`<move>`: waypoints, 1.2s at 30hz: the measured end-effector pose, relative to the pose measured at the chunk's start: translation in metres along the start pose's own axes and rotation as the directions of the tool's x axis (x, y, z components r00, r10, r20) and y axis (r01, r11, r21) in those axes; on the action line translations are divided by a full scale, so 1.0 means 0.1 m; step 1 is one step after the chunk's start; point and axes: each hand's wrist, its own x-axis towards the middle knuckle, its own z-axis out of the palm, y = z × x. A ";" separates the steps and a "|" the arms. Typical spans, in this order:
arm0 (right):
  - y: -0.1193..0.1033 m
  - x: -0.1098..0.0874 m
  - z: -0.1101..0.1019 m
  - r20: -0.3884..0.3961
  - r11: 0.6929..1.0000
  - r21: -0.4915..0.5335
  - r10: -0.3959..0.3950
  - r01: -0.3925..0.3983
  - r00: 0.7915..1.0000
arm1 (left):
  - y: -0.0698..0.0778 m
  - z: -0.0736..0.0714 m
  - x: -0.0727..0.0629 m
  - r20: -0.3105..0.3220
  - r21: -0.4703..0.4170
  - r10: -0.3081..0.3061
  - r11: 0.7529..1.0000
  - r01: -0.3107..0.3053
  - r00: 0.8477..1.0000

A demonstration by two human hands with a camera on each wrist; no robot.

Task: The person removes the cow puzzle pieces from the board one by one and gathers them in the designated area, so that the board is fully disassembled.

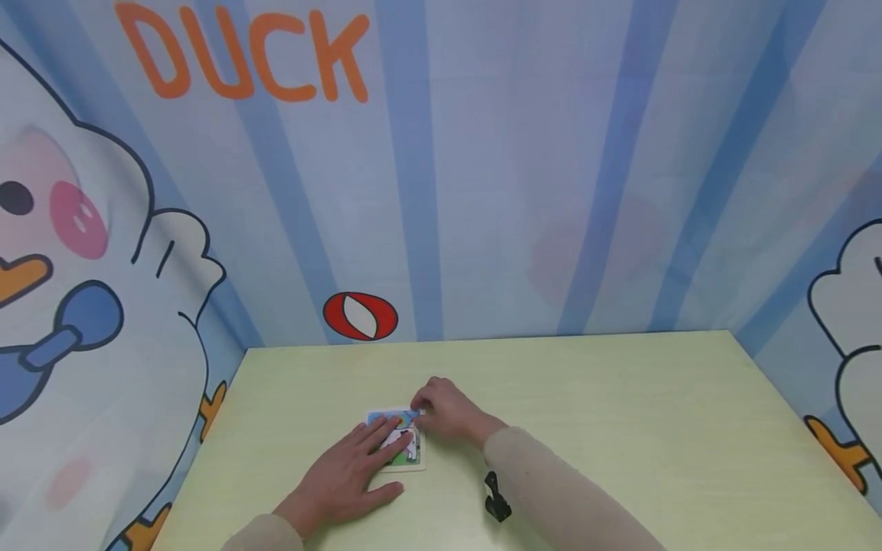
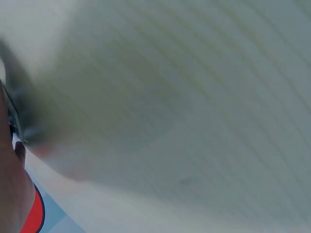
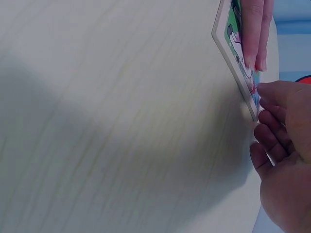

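A small picture puzzle board (image 1: 413,462) with a pale border lies on the table. Its picture shows a white animal on green grass under a blue sky with a rainbow. My left hand (image 1: 354,468) rests flat across its left part, fingers spread, and hides much of the picture. At the far right corner, my right hand (image 1: 449,412) pinches the board's edge with curled fingers. In the right wrist view, one fingertip of the right hand (image 3: 286,141) lies on the picture of the board (image 3: 228,51), while its other fingers curl beside the border. The left wrist view catches only a strip of the left hand (image 2: 9,194).
The pale wood-grain table (image 1: 654,428) reaches back to a striped blue curtain (image 1: 510,168) with duck drawings and a red-and-white ball (image 1: 360,316). A small black clip-like piece (image 1: 496,497) is beside the right sleeve (image 1: 551,482).
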 end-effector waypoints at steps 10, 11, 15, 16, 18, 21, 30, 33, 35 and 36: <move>0.04 -0.03 0.00 -0.018 0.999 0.026 -0.034 0.035 0.999 | 0.05 -0.01 -0.03 -0.015 -0.042 0.004 0.999 -0.005 1.000; 0.03 -0.03 -0.01 -0.020 0.999 0.025 -0.034 0.034 0.999 | 0.06 -0.02 -0.03 -0.017 -0.044 0.004 0.999 -0.005 1.000; 0.02 -0.04 -0.01 -0.023 0.999 0.026 -0.031 0.032 0.999 | 0.10 -0.01 -0.03 -0.027 -0.046 -0.001 0.999 0.000 1.000; 0.01 -0.05 -0.01 -0.022 0.999 0.029 -0.030 0.031 0.999 | 0.10 -0.01 -0.04 -0.032 -0.046 -0.003 0.999 0.001 0.999; 0.01 -0.05 -0.01 -0.017 0.999 0.035 -0.027 0.028 0.999 | 0.10 -0.02 -0.04 -0.039 -0.040 -0.005 0.999 0.004 0.999; 0.00 -0.05 0.00 -0.012 0.999 0.039 -0.028 0.028 1.000 | 0.10 -0.02 -0.05 -0.040 -0.033 -0.006 0.999 0.005 0.999; 0.01 -0.05 -0.02 -0.001 0.998 0.028 -0.051 0.051 0.999 | 0.08 0.01 -0.05 -0.030 -0.035 0.001 0.999 -0.002 1.000; 0.00 -0.05 -0.02 0.004 0.998 0.022 -0.060 0.060 0.998 | 0.08 0.01 -0.05 -0.033 -0.042 0.001 0.999 -0.003 0.999; -0.01 -0.04 -0.02 0.008 0.998 0.024 -0.053 0.053 0.999 | 0.08 0.01 -0.06 -0.035 -0.042 0.002 0.999 -0.003 0.999; -0.01 -0.04 -0.02 0.011 0.999 0.027 -0.047 0.047 0.999 | 0.08 0.01 -0.06 -0.039 -0.041 0.002 0.999 -0.003 0.999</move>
